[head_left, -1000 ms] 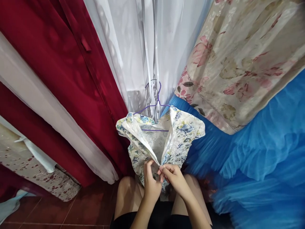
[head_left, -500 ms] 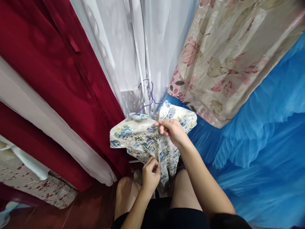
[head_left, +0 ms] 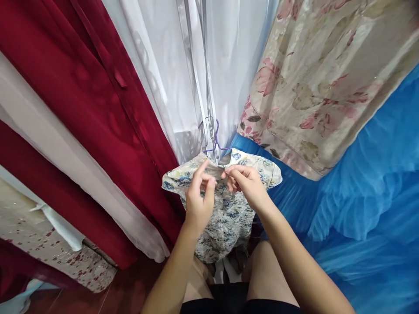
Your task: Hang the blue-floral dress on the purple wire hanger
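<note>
A white dress with blue flowers (head_left: 212,226) hangs on a purple wire hanger (head_left: 217,131) in front of me. A seam runs down its middle from the neckline. At the top of that seam, my right hand (head_left: 245,181) pinches the neckline edge with thumb and forefinger. Whether a small fastener sits between those fingertips is too fine to tell. My left hand (head_left: 199,196) is just left of the seam, in front of the dress. Its forefinger points up and its thumb stands apart, with nothing visible between them.
White straps (head_left: 204,78) hang down to the hanger before a white gown (head_left: 225,65). Dark red cloth (head_left: 98,96) hangs on the left. On the right are a pink-flowered cream dress (head_left: 314,96) and blue ruffled tulle (head_left: 369,187). Red tiles (head_left: 121,292) cover the floor.
My left hand has left the lower seam and risen to the neckline, its fingers now apart. My right hand stays near the neckline, and the dress front hangs flatter.
</note>
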`<action>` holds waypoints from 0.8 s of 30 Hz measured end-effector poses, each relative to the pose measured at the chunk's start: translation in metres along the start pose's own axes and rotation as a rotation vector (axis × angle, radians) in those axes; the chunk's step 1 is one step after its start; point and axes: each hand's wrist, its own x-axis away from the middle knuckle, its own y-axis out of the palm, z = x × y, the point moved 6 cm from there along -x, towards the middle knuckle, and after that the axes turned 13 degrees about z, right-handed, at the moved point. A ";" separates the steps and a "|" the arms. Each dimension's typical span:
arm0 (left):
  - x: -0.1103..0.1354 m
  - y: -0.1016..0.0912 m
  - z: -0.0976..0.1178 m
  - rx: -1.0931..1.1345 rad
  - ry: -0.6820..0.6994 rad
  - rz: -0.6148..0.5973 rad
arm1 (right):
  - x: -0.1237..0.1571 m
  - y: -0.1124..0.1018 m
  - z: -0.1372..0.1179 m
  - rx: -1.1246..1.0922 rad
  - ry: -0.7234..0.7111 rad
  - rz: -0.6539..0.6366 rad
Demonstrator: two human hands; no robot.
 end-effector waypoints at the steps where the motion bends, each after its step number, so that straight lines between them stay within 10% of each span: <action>1: -0.016 0.005 0.008 -0.047 0.061 -0.047 | 0.000 0.000 -0.002 0.000 -0.015 -0.007; 5: -0.043 0.020 0.026 -0.191 0.256 -0.087 | -0.005 -0.003 0.001 0.003 -0.076 0.040; 10: -0.052 0.001 0.017 -0.193 0.265 0.193 | -0.007 -0.002 0.039 0.219 -0.064 0.030; 17: -0.068 -0.090 -0.125 0.435 -0.384 0.823 | 0.021 -0.003 0.076 0.201 0.071 -0.070; 20: -0.041 -0.094 -0.179 0.628 -0.775 0.878 | 0.034 0.003 0.086 0.118 0.121 -0.086; 24: 0.016 -0.070 -0.200 0.681 -0.994 0.790 | 0.047 -0.014 0.114 -0.090 0.250 0.116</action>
